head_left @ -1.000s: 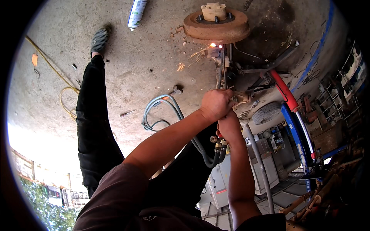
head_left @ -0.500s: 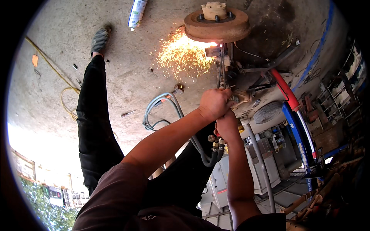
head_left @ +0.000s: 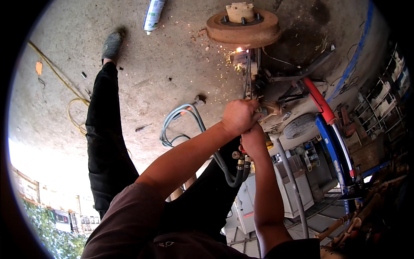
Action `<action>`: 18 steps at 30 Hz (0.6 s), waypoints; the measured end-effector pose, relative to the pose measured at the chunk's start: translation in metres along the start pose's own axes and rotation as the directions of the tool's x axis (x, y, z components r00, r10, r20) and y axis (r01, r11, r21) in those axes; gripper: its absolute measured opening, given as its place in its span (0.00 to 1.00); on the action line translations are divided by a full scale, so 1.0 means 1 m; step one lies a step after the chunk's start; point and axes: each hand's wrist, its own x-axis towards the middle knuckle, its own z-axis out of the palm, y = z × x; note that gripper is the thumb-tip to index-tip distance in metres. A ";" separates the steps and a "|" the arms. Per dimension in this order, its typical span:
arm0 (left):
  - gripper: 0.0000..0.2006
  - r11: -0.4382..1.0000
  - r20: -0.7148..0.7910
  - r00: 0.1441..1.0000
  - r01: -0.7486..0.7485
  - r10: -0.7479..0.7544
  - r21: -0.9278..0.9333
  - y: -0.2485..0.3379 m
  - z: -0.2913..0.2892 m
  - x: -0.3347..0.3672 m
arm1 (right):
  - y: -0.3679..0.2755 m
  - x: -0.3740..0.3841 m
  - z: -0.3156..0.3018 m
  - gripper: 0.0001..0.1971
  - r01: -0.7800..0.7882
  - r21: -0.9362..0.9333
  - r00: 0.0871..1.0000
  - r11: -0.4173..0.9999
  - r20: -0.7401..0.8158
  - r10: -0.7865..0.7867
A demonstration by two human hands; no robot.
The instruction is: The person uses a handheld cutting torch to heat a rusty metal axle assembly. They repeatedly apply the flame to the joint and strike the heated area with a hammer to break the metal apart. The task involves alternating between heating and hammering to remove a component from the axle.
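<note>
My left hand (head_left: 239, 116) is closed around the long tubes of a cutting torch (head_left: 247, 77). Just below it, my right hand (head_left: 255, 142) grips the torch's handle, and the two hands touch. Hose fittings (head_left: 243, 162) stick out beneath the right hand. The torch's far end reaches a bright glowing spot (head_left: 239, 49) under the edge of a rusty brake drum (head_left: 243, 35). A few sparks (head_left: 235, 60) scatter around that spot. The drum's hub and studs face away from me.
Blue-grey hoses (head_left: 172, 118) loop on the concrete floor by a hammer-like tool (head_left: 199, 100). A spray can (head_left: 153, 16) lies at the top. At right stand a red and blue jack (head_left: 321, 103) and a tyre (head_left: 299, 126). A yellow hose (head_left: 56, 67) crosses the left side.
The large spray of sparks left of the glowing spot has shrunk to a few scattered sparks. My hands and the torch have hardly moved.
</note>
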 end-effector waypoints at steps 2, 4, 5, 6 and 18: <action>0.15 1.000 0.004 1.000 0.008 -0.008 -0.003 0.000 -0.001 -0.001 | 0.001 0.001 0.001 0.09 0.004 -0.001 1.000 1.000 0.000 -0.004; 0.15 1.000 0.019 1.000 0.024 -0.024 -0.015 0.000 -0.001 -0.002 | 0.003 0.003 0.001 0.09 0.000 -0.002 1.000 1.000 -0.004 0.000; 0.16 0.999 0.026 0.999 0.033 -0.032 -0.020 0.000 0.000 -0.002 | 0.003 0.003 0.001 0.09 0.001 -0.004 1.000 1.000 -0.003 -0.001; 0.16 1.000 0.022 0.999 0.025 -0.024 -0.009 0.000 0.000 -0.002 | 0.003 0.003 0.001 0.09 0.003 -0.005 1.000 1.000 -0.002 -0.003; 0.15 1.000 -0.011 1.000 -0.004 0.004 -0.023 -0.005 0.001 -0.001 | 0.001 0.003 0.004 0.09 0.026 -0.030 1.000 0.999 -0.002 -0.026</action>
